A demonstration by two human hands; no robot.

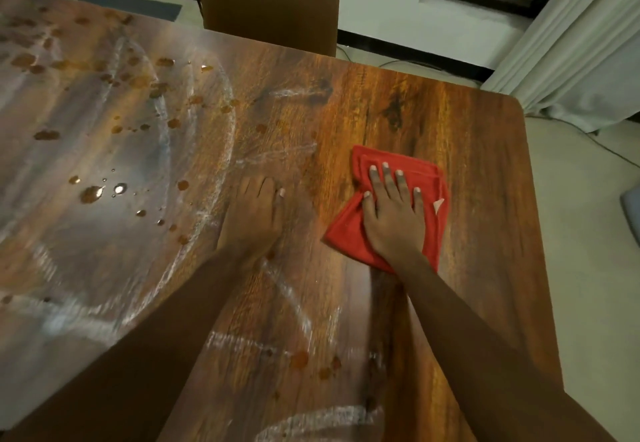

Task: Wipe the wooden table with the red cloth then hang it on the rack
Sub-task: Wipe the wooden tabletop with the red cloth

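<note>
Head view: my right hand (393, 214), fingers spread, presses the red cloth (388, 207) flat near the wooden table's (485, 164) far right corner; my blurred left hand (251, 220) rests open beside it. The cloth's white tag (438, 205) is unreadable.

Cloth (349, 233) on table (467, 150), right of droplets (91, 194), under right hand (394, 220).
</note>
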